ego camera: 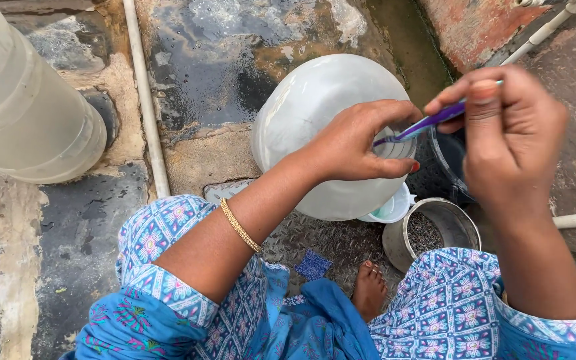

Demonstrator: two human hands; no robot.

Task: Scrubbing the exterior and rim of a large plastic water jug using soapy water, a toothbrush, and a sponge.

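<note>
Scrubbing step under way: left hand (358, 143) wrapped round the neck of the translucent jug (315, 113) lying mid-scene on wet stone, right hand (511, 130) pinching a purple toothbrush (428, 124) at its mouth; next likely needs bristles worked inside the rim.

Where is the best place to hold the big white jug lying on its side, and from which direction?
Probably at the neck, from above: the white jug lies tipped with its mouth toward the person, and the left hand wraps that narrow end. The body is wide and smooth.
</note>
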